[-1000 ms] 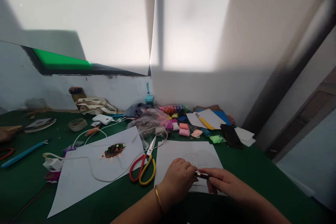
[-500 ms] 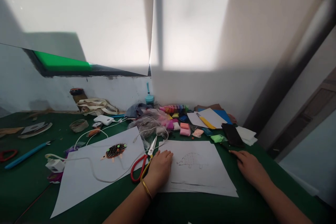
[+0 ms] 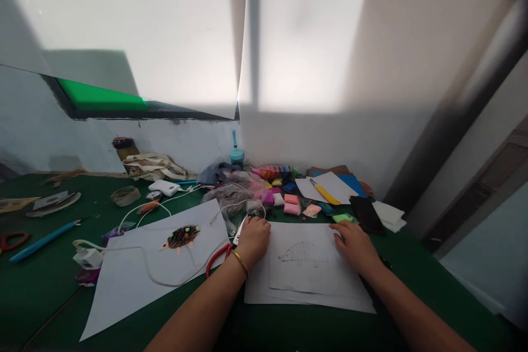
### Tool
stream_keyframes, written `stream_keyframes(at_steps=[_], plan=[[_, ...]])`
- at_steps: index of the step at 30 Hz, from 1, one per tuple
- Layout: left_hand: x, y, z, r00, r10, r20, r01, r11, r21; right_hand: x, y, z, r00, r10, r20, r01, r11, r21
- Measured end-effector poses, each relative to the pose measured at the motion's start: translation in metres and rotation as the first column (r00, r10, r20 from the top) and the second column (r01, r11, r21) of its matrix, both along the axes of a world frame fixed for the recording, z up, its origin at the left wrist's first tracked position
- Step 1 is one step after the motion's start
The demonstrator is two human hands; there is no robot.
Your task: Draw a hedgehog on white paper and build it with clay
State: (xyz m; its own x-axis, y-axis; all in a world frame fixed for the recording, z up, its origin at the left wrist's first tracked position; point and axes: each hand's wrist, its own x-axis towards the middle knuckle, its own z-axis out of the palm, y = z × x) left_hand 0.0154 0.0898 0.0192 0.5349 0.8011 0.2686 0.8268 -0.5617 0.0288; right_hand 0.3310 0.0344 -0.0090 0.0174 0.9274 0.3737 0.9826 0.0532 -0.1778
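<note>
A stack of white paper sheets (image 3: 346, 286) lies before me, the top one bearing a pencil drawing of a hedgehog (image 3: 303, 253). My left hand (image 3: 254, 239), a gold bangle at its wrist, rests palm down on the sheets' upper left edge, its fingers lying flat. My right hand (image 3: 355, 245) touches the upper right corner, fingers stretched out and thumb apart. Red-handled scissors (image 3: 214, 259) lie beside my left hand, partly covered by it. On the left sheet (image 3: 127, 286) is a hedgehog figure (image 3: 181, 237) with a dark, dotted back.
Pink clay packs (image 3: 292, 206), a green clay pack (image 3: 343, 218) and a yellow cutter (image 3: 325, 192) lie behind the paper. A black phone (image 3: 366, 213) is at the right. A white cable (image 3: 144, 267) with a charger (image 3: 87, 257) crosses the left sheet. A blue craft knife (image 3: 45, 241) lies far left.
My right hand has moved left from the dark pen-like object on the table onto the corner of the sheets. My left hand has shifted slightly up, covering more of the scissors.
</note>
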Motion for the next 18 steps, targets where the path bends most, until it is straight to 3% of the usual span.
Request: stream_keyframes(at_steps=[11, 18], plan=[[-0.02, 0.013, -0.012, 0.989, 0.144, -0.029, -0.142, 0.989, 0.045, -0.061, 0.085, 0.015, 0.996, 0.056, 0.067, -0.047, 0.992, -0.121], [-0.024, 0.02, -0.014, 0.982, 0.182, -0.044, -0.18, 0.983, 0.049, -0.073, 0.112, 0.016, 0.993, 0.072, 0.094, -0.052, 0.978, -0.202]])
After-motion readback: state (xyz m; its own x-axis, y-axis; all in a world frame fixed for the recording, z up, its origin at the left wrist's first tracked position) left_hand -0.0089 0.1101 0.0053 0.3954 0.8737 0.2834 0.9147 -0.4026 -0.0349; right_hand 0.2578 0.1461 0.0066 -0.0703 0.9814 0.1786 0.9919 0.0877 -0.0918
